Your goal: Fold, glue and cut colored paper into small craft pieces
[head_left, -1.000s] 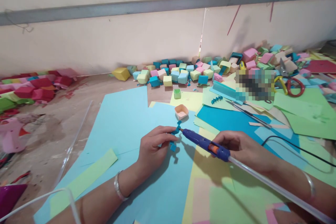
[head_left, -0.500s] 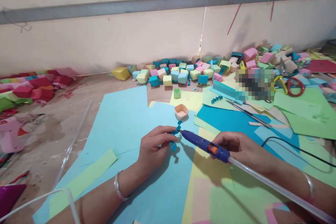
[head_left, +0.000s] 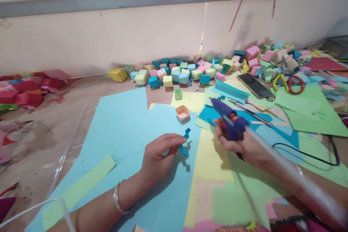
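Note:
My left hand (head_left: 163, 152) pinches a small folded strip of blue paper (head_left: 187, 134) between thumb and fingertips, just above a light-blue sheet (head_left: 122, 127). Wrapped around a dark-blue hot glue gun (head_left: 227, 114), my right hand (head_left: 236, 145) holds it raised, its nozzle pointing up and left. A long clear glue stick (head_left: 288, 170) sticks out of the gun's back end. Beyond my left hand stands a small open peach paper box (head_left: 182, 113), with a tiny green paper box (head_left: 178, 94) behind it.
Many coloured paper boxes (head_left: 176, 76) line the wall. A phone (head_left: 255, 85), scissors (head_left: 288, 84) and tweezers (head_left: 251, 112) lie at the right among paper sheets. A black cord (head_left: 304, 147) crosses the right side. A clear stick (head_left: 66, 148) lies at the left.
My right hand has drawn the glue gun away from the blue strip, up and to the right. My left hand still pinches the strip. The whole view has shifted slightly.

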Demonstrator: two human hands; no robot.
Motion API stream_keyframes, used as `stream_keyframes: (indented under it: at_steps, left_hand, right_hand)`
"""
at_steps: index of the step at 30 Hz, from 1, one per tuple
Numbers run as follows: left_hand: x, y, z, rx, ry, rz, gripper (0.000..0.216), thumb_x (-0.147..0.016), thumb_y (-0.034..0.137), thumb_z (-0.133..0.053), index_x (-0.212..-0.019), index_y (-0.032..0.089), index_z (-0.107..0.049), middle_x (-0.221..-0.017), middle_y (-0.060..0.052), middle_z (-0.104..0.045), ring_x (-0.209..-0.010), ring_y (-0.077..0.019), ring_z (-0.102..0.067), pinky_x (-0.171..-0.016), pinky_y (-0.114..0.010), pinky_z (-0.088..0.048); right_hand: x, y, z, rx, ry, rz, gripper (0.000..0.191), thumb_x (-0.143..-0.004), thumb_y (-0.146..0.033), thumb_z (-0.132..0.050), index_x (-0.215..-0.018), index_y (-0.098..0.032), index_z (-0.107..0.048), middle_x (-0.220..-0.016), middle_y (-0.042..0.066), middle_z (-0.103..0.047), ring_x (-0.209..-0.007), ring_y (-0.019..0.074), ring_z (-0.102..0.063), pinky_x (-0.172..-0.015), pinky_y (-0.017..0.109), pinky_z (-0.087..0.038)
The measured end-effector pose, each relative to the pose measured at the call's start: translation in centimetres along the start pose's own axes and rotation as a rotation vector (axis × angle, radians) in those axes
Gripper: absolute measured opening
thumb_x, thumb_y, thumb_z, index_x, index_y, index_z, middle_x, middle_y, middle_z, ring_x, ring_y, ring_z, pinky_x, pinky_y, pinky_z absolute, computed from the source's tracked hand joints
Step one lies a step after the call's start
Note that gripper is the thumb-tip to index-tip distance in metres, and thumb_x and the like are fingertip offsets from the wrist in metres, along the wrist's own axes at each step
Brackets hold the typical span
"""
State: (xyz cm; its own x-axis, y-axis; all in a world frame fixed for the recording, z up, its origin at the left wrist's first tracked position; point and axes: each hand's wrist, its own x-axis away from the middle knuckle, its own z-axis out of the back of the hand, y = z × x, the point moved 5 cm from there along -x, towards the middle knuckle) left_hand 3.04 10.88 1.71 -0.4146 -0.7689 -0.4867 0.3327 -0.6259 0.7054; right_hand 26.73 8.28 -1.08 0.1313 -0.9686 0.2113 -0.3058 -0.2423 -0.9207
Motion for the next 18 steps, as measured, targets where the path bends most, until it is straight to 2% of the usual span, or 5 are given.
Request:
stream_keyframes:
  at_steps: [3, 6, 8, 13, 18]
  left_hand:
    - [0.6, 0.3, -0.8, 0.067, -0.003, 0.127, 0.035, -0.084, 0.007, -0.057, -0.113, 0.026, -0.062, -0.097, -0.003, -0.074, -0.084, -0.0141, -0.071, -0.066, -0.023, -0.058]
    - [1.0, 0.3, -1.8, 0.177, -0.011, 0.281, 0.041, -0.084, 0.01, -0.058, -0.121, 0.026, -0.049, -0.092, -0.002, -0.073, -0.082, -0.0143, -0.071, -0.064, -0.023, -0.058]
    - [1.1, 0.5, -2.5, 0.22, -0.017, 0.336, 0.041, -0.083, 0.01, -0.059, -0.119, 0.025, -0.047, -0.091, -0.001, -0.072, -0.082, -0.0142, -0.071, -0.063, -0.022, -0.057]
    - [1.0, 1.3, -4.0, 0.168, -0.063, 0.29, 0.037, -0.08, 0.008, -0.058, -0.113, 0.024, -0.051, -0.087, 0.001, -0.071, -0.078, -0.0115, -0.069, -0.065, -0.02, -0.055]
    - [1.4, 1.9, -4.2, 0.078, -0.094, 0.173, 0.04, -0.076, 0.003, -0.058, -0.111, 0.022, -0.054, -0.086, 0.002, -0.072, -0.062, -0.0079, -0.062, -0.057, -0.019, -0.05]
  right_hand:
    - [0.0, 1.4, -1.1, 0.082, -0.019, -0.078, 0.045, -0.063, -0.019, -0.082, -0.103, -0.022, -0.061, -0.089, 0.001, -0.061, -0.074, 0.0116, -0.058, -0.066, 0.025, -0.049]
    - [0.3, 2.4, -2.4, 0.113, -0.047, -0.09, 0.052, -0.061, -0.017, -0.081, -0.107, -0.022, -0.057, -0.081, -0.001, -0.061, -0.069, 0.013, -0.059, -0.061, 0.028, -0.05]
    - [0.7, 2.6, -3.1, 0.146, -0.034, -0.059, 0.057, -0.059, -0.016, -0.082, -0.108, -0.022, -0.054, -0.082, -0.002, -0.062, -0.069, 0.0136, -0.059, -0.061, 0.029, -0.05]
    - [1.6, 2.3, -4.3, 0.254, 0.022, 0.087, 0.054, -0.057, -0.016, -0.083, -0.101, -0.022, -0.052, -0.092, 0.0, -0.066, -0.075, 0.014, -0.061, -0.067, 0.029, -0.05]
    - [1.4, 2.6, -4.2, 0.165, 0.039, 0.086, 0.052, -0.06, -0.02, -0.085, -0.098, -0.023, -0.049, -0.098, 0.001, -0.068, -0.085, 0.0157, -0.064, -0.075, 0.03, -0.052]
